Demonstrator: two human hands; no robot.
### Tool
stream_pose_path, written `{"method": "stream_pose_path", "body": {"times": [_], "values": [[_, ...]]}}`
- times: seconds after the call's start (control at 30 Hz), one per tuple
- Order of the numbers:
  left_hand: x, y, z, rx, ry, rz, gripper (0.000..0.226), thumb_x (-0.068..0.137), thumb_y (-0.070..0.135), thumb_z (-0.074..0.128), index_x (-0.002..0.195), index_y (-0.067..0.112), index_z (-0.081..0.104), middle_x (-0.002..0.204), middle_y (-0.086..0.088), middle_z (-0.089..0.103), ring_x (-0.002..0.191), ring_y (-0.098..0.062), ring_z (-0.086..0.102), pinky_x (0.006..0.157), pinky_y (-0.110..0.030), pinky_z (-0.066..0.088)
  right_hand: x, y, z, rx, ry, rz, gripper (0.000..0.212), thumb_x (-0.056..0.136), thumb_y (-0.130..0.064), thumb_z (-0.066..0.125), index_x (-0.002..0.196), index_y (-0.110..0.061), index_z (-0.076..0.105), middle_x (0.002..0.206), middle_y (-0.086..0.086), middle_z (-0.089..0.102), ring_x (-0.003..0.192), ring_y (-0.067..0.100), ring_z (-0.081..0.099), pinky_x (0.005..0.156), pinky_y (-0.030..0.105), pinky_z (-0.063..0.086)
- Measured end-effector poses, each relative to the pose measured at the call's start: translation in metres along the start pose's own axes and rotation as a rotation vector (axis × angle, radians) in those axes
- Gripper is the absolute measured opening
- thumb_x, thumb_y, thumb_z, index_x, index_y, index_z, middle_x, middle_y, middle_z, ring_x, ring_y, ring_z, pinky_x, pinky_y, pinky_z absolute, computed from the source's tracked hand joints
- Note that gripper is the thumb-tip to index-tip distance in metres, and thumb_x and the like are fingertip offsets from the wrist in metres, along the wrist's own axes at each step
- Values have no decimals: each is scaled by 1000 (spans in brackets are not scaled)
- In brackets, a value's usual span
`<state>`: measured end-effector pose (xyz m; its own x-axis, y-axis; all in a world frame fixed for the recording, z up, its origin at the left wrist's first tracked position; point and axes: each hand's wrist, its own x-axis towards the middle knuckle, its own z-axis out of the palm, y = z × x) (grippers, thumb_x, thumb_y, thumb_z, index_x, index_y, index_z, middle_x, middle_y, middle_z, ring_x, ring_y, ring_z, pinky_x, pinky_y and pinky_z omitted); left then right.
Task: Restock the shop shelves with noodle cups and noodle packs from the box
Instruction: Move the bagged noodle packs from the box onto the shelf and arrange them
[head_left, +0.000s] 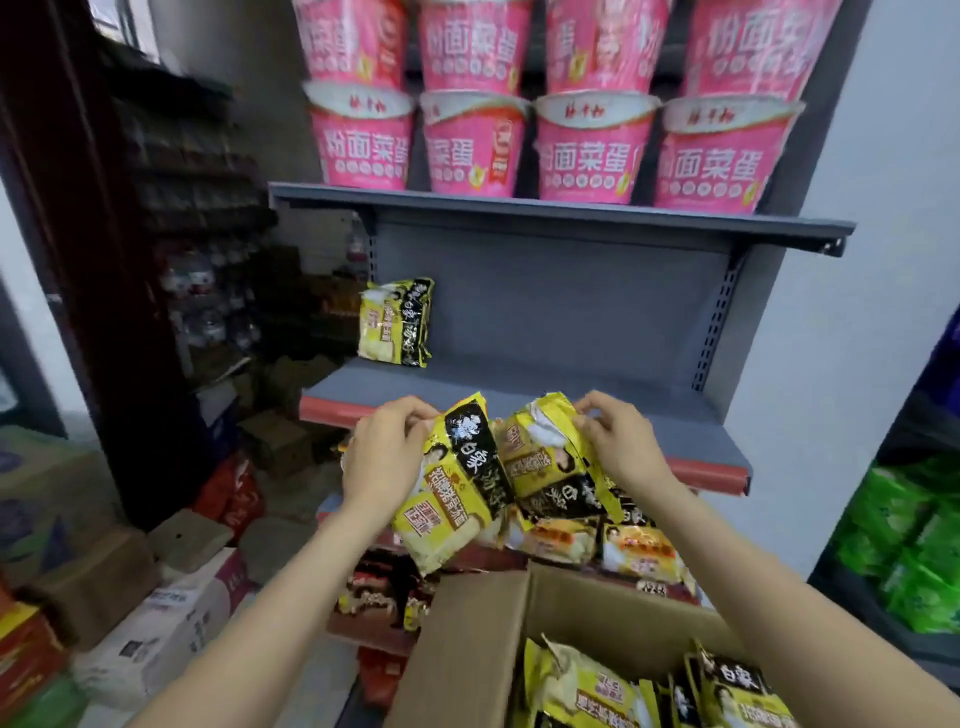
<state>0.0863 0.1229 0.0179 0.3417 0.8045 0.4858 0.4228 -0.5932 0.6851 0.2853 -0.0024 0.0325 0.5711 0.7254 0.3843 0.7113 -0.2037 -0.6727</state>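
Head view, centre frame: left hand (387, 457) and right hand (621, 441) each pinch a noodle pack (457, 483) by its top, lifting them toward the shelf (571, 395), probably to stand them upright.

Single head-worn wide-angle view, facing forward and slightly downward, close to the grey shelf (519, 384); both forearms enter from the lower edge, the open box (478, 639) nearest the lens.

The grey middle shelf (545, 384) bears one yellow noodle pack (396, 322), upright at its left end.
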Motion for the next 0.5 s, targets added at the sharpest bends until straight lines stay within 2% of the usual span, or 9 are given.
{"method": "stream_pose_path", "body": {"times": [0.1,0.23,0.33,0.4,0.5], "values": [[32,-26,-38,-12,31,16,15,91,14,55,89,23,67,84,8,66,85,-16,62,72,-38,52,17,-36,38,103,94,4,11,93,-13,51,84,-14,57,73,1,61,66,17,50,61,29,36],[76,-63,-82,-44,99,56,14,91,14,56,90,22,68,87,7,67,85,-15,62,75,-37,52,45,-82,85,178,178,-13,14,93,-10,49,82,-13,58,79,-1,64,71,12,53,61,16,36],[108,-89,-106,-83,146,38,15,90,14,56,89,23,69,87,6,69,86,-15,62,77,-36,51,65,-107,110,255,245,-4,15,94,-11,48,83,-14,59,79,-5,63,70,8,52,60,19,38],[128,-101,-117,-105,185,11,15,90,14,56,89,22,69,84,7,67,85,-16,61,75,-34,48,83,-118,122,278,264,11,15,94,-10,48,84,-15,58,73,-9,59,69,11,51,57,23,37],[159,-113,-126,-122,226,-19,14,92,15,55,90,20,68,83,8,65,84,-14,58,72,-28,41,114,-128,137,318,283,31,14,94,-10,48,85,-14,58,72,-11,58,72,16,54,61,27,38]]}}
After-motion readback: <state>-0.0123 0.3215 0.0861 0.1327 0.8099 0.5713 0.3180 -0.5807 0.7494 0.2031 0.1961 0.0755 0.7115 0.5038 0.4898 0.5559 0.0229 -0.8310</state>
